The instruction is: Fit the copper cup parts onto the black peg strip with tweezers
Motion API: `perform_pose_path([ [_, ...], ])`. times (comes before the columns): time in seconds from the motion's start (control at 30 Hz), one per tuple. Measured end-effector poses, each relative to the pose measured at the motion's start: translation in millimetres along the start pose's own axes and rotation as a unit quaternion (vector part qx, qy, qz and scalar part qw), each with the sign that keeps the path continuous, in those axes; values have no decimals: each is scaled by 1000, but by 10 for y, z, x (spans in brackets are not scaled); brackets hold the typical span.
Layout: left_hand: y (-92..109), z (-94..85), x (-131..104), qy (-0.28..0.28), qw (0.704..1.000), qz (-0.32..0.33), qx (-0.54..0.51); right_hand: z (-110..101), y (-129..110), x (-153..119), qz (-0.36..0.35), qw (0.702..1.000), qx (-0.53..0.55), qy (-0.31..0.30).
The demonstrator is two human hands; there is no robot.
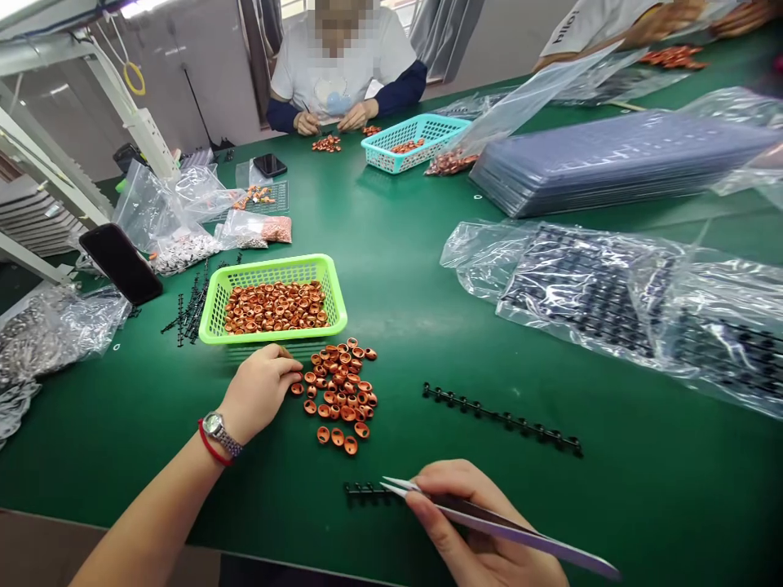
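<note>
L hand [260, 391] rests on the green worktop [397, 269], fingers curled loosely, fingertips at the left edge of a loose pile of copper rings [339, 395]; can't tell if it has one pinched. Watch + red band on that wrist.

R hand [471, 522] at bottom centre, closed round tweezers [489, 518], tips slightly apart and pointing left, right over a short black strip [364, 492] lying on the worktop. Can't tell if tips touch it.

Longer black strip [502, 420] lies to the right of the pile, apart from both hands.

Green basket [275, 302] just behind the pile, holds more copper rings. Left of it: loose black strips, clear bags of small parts, a dark phone [119, 262] propped up.

Right side: big clear bags [612, 302] w/ dark trays inside; behind them a stack of grey trays [612, 159].

Far end: another person seated, both hands on the worktop at a small ring pile, teal basket [413, 140] next to them. A 2nd phone lies flat nr the bags on that side. Top right: another person's arm + more copper parts.
</note>
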State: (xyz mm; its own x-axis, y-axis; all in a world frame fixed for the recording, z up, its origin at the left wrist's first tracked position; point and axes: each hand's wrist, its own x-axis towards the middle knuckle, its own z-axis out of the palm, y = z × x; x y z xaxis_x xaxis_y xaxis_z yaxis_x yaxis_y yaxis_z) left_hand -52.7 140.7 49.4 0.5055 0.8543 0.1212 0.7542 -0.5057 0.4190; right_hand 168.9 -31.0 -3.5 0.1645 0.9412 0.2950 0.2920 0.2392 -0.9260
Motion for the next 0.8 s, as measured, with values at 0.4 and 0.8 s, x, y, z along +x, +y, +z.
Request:
perform_pose_path([
  [0.4,644,127,-739,-44,971,-21,-232,109,6,41,13,999,-28,-21],
  [0.8,724,387,-992,-35,962,-36,-267,84,12,45,24,999,-2,-48],
])
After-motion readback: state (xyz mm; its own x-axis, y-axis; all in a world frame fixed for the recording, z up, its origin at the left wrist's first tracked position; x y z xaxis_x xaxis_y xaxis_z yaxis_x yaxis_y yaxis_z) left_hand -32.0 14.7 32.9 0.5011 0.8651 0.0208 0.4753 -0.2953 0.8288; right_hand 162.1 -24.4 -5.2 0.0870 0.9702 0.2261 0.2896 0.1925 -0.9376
